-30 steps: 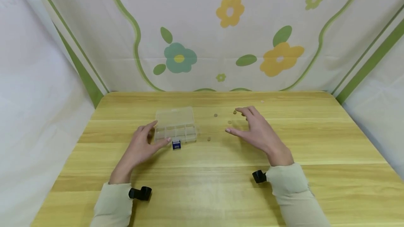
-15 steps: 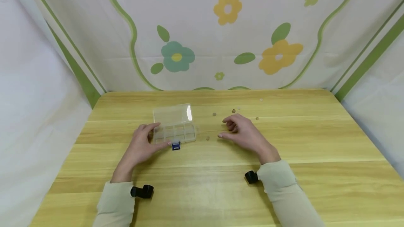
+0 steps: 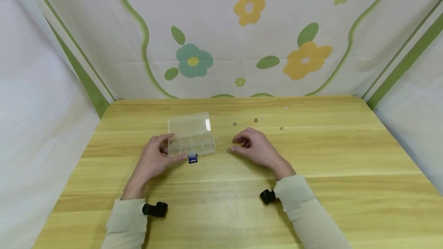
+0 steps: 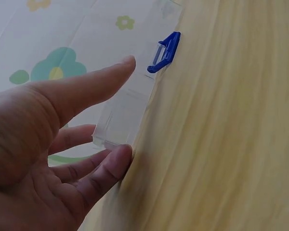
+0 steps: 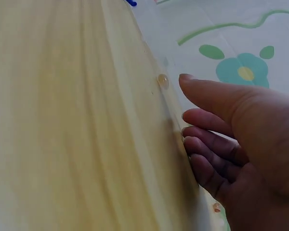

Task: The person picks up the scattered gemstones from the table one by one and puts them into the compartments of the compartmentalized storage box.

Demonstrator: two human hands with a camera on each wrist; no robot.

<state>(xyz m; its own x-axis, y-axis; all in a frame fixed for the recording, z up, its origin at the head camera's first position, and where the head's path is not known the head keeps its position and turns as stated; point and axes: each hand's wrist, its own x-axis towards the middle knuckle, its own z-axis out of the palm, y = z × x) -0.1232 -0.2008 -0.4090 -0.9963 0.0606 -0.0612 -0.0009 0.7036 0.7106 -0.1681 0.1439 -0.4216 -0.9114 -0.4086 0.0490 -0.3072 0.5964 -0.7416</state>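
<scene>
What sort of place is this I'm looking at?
Probably a makeshift recording booth set up for tabletop work: a flower-print cloth hangs behind the wood-grain table, plain white cloth flanks it on both sides, and a small black camera sits at each wrist.

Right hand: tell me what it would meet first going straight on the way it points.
The right hand would likely meet the small round piece just ahead of it first; the gap in depth is hard to judge.
</scene>
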